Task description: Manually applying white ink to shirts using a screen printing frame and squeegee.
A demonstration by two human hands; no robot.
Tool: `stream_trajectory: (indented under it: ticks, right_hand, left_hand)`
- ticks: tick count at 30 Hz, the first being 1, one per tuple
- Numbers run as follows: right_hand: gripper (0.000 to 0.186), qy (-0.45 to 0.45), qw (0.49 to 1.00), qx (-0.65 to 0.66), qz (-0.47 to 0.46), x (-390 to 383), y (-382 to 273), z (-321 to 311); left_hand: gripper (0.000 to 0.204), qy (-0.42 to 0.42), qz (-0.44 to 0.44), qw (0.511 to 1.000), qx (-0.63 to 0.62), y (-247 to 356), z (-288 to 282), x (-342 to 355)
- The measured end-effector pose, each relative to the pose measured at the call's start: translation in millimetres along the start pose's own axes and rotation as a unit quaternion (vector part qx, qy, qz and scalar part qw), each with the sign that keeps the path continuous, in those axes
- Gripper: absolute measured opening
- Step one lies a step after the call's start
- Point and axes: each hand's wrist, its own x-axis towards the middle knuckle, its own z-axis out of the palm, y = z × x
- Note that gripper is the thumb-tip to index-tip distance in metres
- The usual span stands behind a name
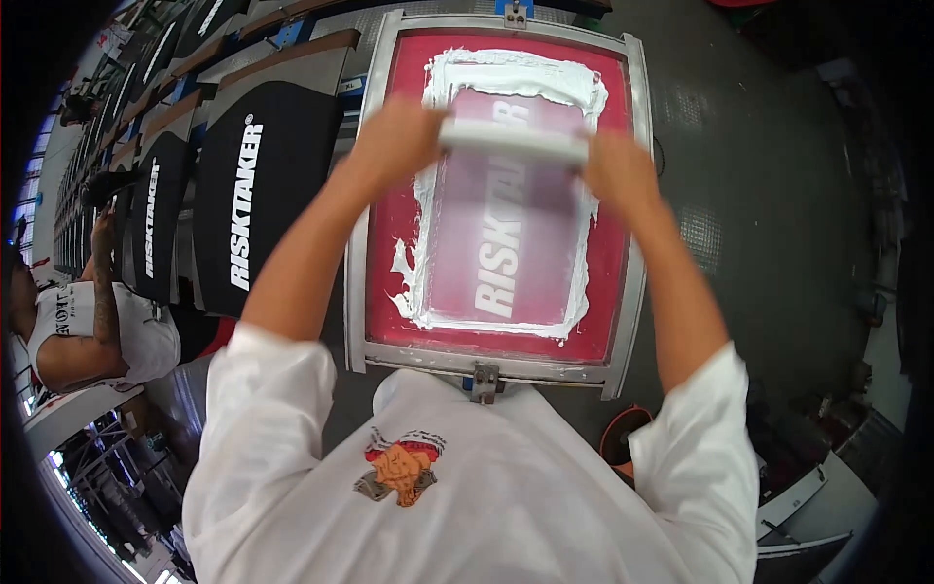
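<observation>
Both my hands grip a white-looking squeegee (514, 142), blurred by motion, that spans the upper part of a printing screen. My left hand (401, 136) is closed round its left end, my right hand (625, 173) round its right end. Beneath lies the screen's red mesh (389, 302), set in a metal frame (358, 282). Pale block lettering (496, 263) runs up the pinkish middle of the mesh. Thick white ink (581, 302) rings that middle area, with a heavy band along the far side and ragged smears at the left. The squeegee's lower edge is too blurred to make out.
Left of the frame, black fabric pieces (282, 127) with white lettering lie on a row of slanted boards. Another person (97, 331) in a white sleeveless top is at far left. Metal clamps (484, 382) sit at the frame's near and far ends. Grey floor (720, 195) stretches to the right.
</observation>
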Motion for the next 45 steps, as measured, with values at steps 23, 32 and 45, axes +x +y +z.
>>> stream_trajectory:
  ticks: [23, 32, 45]
  right_hand:
    - [0.032, -0.022, 1.0, 0.013, -0.014, -86.0, -33.9, 16.7]
    - [0.032, 0.206, 0.972, 0.097, -0.065, -134.7, -28.7, 96.1]
    - [0.046, 0.195, 0.981, -0.001, -0.007, 133.6, 37.3, -7.7]
  left_hand:
    - [0.028, -0.023, 0.025, 0.999, -0.02, -0.8, 21.4, -88.7]
    - [0.041, 0.182, 0.048, 0.979, -0.08, 32.3, 101.3, -140.0]
    - [0.037, 0.008, -0.049, 0.993, 0.105, -4.8, 14.0, 161.1]
